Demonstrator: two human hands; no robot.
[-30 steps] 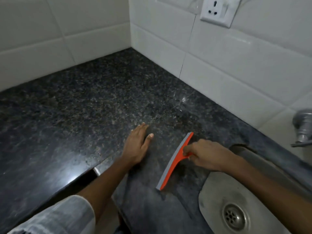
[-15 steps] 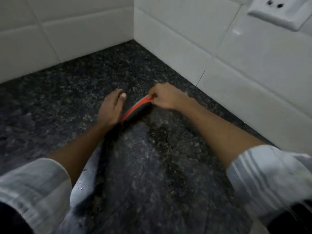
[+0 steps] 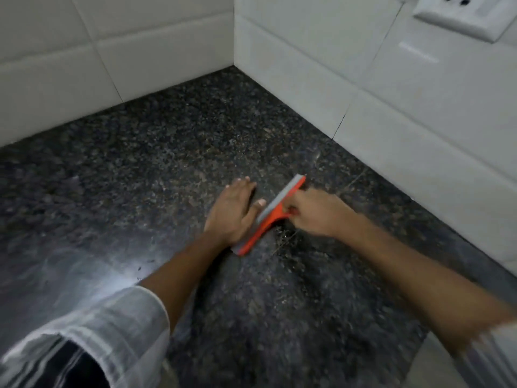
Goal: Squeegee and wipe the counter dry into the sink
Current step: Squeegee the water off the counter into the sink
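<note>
An orange squeegee point(image 3: 275, 212) with a grey rubber blade lies edge-down on the dark speckled granite counter point(image 3: 156, 169). My right hand point(image 3: 313, 212) is closed around its handle, just right of the blade. My left hand point(image 3: 233, 212) rests flat, palm down, on the counter, its thumb touching the blade's left side. A wet sheen with small specks shows on the stone in front of the squeegee. The sink is out of view.
White tiled walls point(image 3: 307, 65) meet in a corner behind the counter. A white wall socket point(image 3: 464, 15) sits high on the right wall. A bright light reflection point(image 3: 112, 278) lies on the counter at the lower left, near my striped sleeve point(image 3: 92, 340).
The squeegee went from near the sink back toward the wall corner and is now a little nearer me. My left hand stays flat beside it. The sink has left the view.
</note>
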